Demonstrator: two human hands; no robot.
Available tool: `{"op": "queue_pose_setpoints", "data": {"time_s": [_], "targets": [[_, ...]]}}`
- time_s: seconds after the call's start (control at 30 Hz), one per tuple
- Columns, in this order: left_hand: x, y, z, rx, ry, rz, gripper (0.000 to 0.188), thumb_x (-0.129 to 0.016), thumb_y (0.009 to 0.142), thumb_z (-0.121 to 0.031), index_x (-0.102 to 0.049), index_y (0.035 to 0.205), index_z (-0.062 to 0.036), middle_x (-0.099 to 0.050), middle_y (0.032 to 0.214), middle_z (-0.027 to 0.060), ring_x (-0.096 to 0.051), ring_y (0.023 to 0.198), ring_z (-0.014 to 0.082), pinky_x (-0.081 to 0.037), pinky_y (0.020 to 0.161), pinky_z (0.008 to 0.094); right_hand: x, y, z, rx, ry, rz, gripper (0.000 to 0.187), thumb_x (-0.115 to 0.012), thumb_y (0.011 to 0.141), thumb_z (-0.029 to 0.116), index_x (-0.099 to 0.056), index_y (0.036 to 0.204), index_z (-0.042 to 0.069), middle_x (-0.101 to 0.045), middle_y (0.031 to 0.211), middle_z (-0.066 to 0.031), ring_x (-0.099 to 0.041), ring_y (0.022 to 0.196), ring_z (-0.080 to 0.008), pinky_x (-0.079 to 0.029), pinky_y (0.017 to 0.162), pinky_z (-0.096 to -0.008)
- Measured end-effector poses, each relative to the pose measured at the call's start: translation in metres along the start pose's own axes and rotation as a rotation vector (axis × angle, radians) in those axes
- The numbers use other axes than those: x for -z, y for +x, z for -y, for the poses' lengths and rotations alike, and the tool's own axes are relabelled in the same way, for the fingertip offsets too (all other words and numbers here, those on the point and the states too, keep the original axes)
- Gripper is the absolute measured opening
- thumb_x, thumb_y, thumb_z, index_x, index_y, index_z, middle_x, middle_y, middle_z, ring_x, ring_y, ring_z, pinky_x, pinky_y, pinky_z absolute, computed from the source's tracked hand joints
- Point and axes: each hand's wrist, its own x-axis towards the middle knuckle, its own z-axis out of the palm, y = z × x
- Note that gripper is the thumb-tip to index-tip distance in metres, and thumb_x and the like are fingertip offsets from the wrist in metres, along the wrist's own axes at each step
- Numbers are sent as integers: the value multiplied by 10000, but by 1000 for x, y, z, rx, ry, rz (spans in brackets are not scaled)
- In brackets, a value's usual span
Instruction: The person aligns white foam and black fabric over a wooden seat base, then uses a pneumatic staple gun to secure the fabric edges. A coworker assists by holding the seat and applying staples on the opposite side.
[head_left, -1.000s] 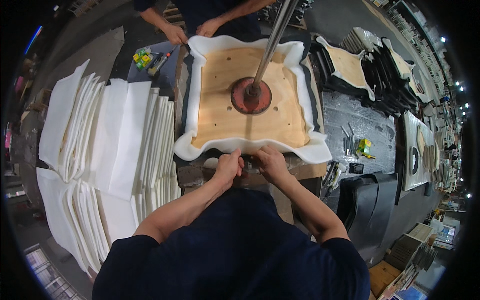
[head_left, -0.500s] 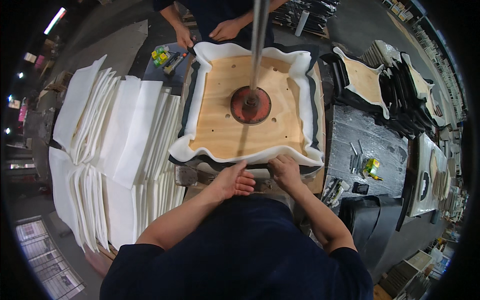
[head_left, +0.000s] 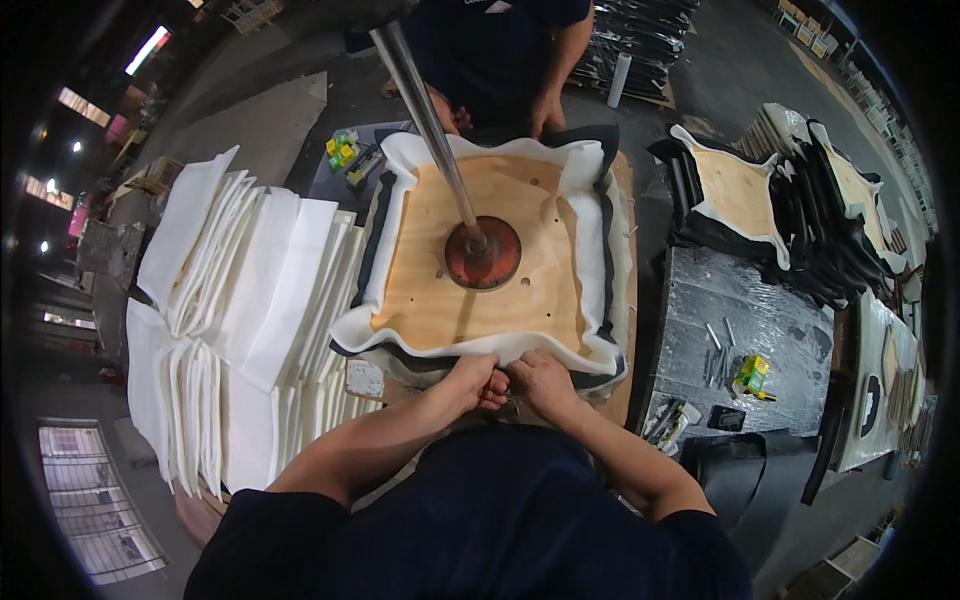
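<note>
A square plywood seat board (head_left: 545, 318) lies flat, ringed by upturned white padding (head_left: 592, 235) with a black cover (head_left: 607, 165) outside it. A round red press plate (head_left: 503, 262) on a slanting metal rod (head_left: 428, 120) rests on the board's middle. At the near edge my left hand (head_left: 474, 382) is closed with curled fingers on the black cover, just left of centre. Beside it, almost touching, my right hand (head_left: 541, 384) is closed on the same edge. The fingertips of both hands are partly hidden.
Across the board, a co-worker's hand (head_left: 547, 114) is by the far edge. Stacked white padding sheets (head_left: 290, 270) stand left. On the right, a wrapped table (head_left: 690, 300) bears small tools and a green-yellow box (head_left: 752, 372); padded boards (head_left: 735, 180) are piled beyond.
My left hand has gone from open fingers to a closed grip at the near edge, closer to my right hand. The view has shifted, and the co-worker's hands have moved along the far side.
</note>
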Motion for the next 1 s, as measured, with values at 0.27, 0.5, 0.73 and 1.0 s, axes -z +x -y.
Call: {"op": "queue_pose_setpoints", "data": {"time_s": [0.27, 0.5, 0.73, 1.0], "targets": [[-5, -5, 18, -77, -163, 2, 504, -521, 1117, -460, -693, 1020, 3, -700, 724, 110, -728, 640, 304, -615, 656, 452, -4, 0, 2, -129, -32, 1, 173, -739, 834, 113, -745, 1007, 120, -708, 940, -100, -706, 1000, -345, -592, 880, -457], [1, 6, 0, 75, -46, 52, 511, -436, 1112, -497, -683, 1040, -56, -665, 667, 14, -732, 633, 241, -646, 675, 453, -8, 2, 1, -22, 84, -68, 346, -810, 736, 133, -753, 1078, 135, -676, 953, -94, -683, 977, -347, -576, 874, -484], [1, 2, 2, -7, -70, 100, 395, -480, 1099, -387, -666, 907, -96, -679, 642, 19, -713, 556, 221, -642, 629, 433, -12, 4, 0, 29, 62, -107, 368, -789, 751, 81, -752, 1113, 138, -663, 967, -96, -667, 947, -361, -568, 822, -482], [2, -9, 15, -195, -127, 108, 326, -565, 1095, -364, -714, 1001, -89, -670, 686, 45, -700, 583, 259, -623, 583, 491, -15, -5, 11, -36, -9, -148, 238, -747, 838, 102, -773, 1073, 128, -713, 978, -134, -719, 942, -389, -591, 803, -525]]}}
